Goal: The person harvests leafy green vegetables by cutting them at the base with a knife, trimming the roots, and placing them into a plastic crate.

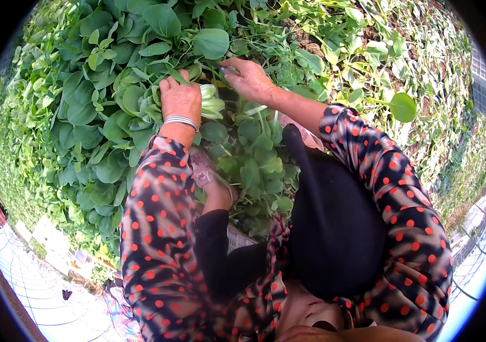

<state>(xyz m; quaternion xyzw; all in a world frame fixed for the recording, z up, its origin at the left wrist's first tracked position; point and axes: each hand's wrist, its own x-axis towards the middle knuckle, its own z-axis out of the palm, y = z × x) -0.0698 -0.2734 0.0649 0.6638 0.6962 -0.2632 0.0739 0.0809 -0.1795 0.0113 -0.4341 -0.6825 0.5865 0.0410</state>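
My left hand (181, 99), with a striped band at the wrist, is closed around a head of bok choy (212, 102). The pale green stalks stick out on the right side of this hand, and its leaves spread to the left. Close by on the right, my right hand (249, 81) has its fingers curled around a small tool, perhaps a knife, mostly hidden in the grip; a bluish glint shows at the fingertips. Dense standing bok choy plants (110, 124) rise beside my left hand. Loose leafy greens (253, 158) lie between my feet.
A patterned shoe (203, 169) stands among the leaves, below my left hand. Part of a white plastic crate (239, 239) shows under my legs. Wilted greens (435, 81) cover soil on the right, with grey crates (484, 85) at the far edge. Clods of soil (311, 47) lie ahead.
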